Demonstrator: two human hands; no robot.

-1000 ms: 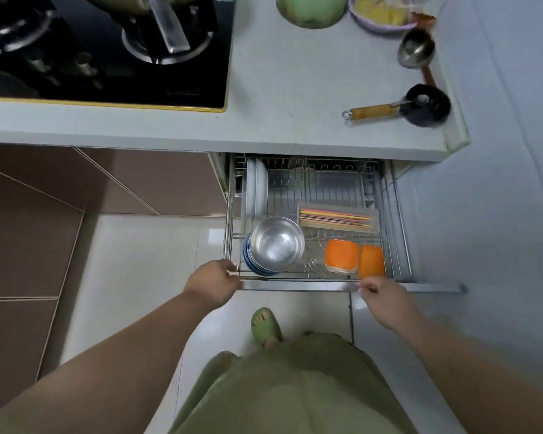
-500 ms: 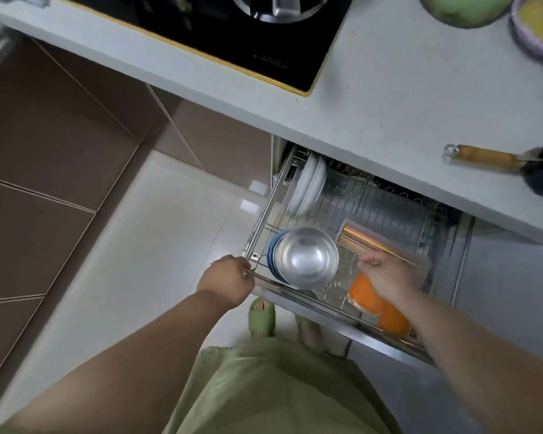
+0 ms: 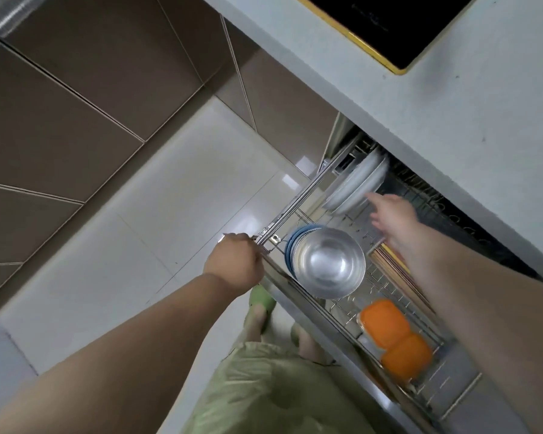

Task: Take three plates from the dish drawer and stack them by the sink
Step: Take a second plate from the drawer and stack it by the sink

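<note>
The wire dish drawer [image 3: 290, 208] stands pulled out under the grey countertop [image 3: 470, 126]. Several white plates [image 3: 356, 184] stand on edge at its back left corner. My right hand [image 3: 389, 214] reaches over the drawer, fingers spread, fingertips at the edge of the nearest plate; a grip on it does not show. My left hand [image 3: 232, 267] is closed around the drawer's front left corner. The sink is out of view.
A steel bowl [image 3: 329, 264] sits on blue dishes [image 3: 292, 245] at the drawer's front left. Two orange-lidded containers [image 3: 392, 339] lie to its right, a chopstick box [image 3: 392, 261] under my right forearm. The black hob [image 3: 386, 23] sits on the countertop. Pale floor tiles [image 3: 176, 214] lie left.
My right hand left the drawer's front rail, passed over the orange containers and reached back to the white plates. My left hand stayed on the corner. The view swung left.
</note>
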